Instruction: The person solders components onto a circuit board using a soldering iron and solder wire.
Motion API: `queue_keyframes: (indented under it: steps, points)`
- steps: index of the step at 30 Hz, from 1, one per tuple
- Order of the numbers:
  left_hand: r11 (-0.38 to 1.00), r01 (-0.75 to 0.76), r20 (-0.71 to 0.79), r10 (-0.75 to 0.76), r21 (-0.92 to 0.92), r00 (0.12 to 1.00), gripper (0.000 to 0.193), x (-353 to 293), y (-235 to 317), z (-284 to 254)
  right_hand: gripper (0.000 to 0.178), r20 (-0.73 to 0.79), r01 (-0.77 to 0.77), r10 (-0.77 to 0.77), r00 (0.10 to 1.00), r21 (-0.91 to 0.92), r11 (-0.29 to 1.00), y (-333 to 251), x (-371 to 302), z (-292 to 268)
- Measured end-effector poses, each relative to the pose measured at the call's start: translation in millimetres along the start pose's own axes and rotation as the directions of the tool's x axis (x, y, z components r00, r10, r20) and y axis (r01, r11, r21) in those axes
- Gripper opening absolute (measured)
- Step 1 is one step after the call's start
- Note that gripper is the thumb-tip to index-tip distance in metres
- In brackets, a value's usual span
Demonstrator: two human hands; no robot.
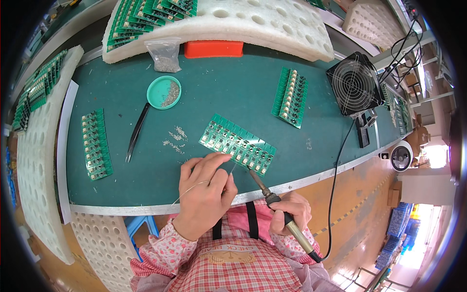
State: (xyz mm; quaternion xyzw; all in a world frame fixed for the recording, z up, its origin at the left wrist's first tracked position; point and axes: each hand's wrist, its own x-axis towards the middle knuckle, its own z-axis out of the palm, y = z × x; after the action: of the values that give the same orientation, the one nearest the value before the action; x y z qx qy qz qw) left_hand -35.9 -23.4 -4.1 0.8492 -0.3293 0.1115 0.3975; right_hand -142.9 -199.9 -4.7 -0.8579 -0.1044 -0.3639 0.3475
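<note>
A green circuit board panel [237, 142] with rows of small white parts lies at a slant on the green bench mat. My left hand [204, 187] is closed on a thin solder wire [190, 189], its fingers over the panel's near edge. The wire's end runs toward that edge, close to the iron's tip. My right hand [296, 208] grips a soldering iron [300, 235] by its handle, and the tip meets the near edge of the panel. Whether the tip touches a joint is too small to tell.
Loose tiny parts [175, 138], black tweezers [138, 131] and a green dish [152, 97] lie left. Other panels [97, 144] [290, 97] flank mine. A black fan [354, 83] stands right, the iron's cord below it. White foam [228, 24] and a red box [213, 49] sit behind.
</note>
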Motion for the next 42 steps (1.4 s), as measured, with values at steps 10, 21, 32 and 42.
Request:
queue_keyframes:
  steps: [10,21,32,42]
  points:
    - [1.0,0.011,-0.033,-0.01,0.027,0.999,0.015,5.0,-5.4,-1.4,0.013,-0.021,-0.066,0.067,0.998,0.047,0.997,1.0,2.4,6.1]
    - [0.999,0.028,-0.021,-0.028,0.035,0.999,0.016,4.5,-5.9,-2.0,0.014,0.007,-0.078,0.077,0.997,0.086,0.993,0.2,10.2,14.6]
    - [0.999,0.008,-0.019,-0.007,0.039,1.0,0.015,4.5,-5.9,-1.7,0.015,0.011,-0.05,0.049,0.999,0.066,0.997,3.5,9.0,19.8]
    - [0.997,0.006,-0.006,-0.006,0.072,1.0,0.016,6.7,-5.0,2.6,0.016,0.058,-0.097,0.094,0.994,0.049,0.994,3.7,7.9,20.6]
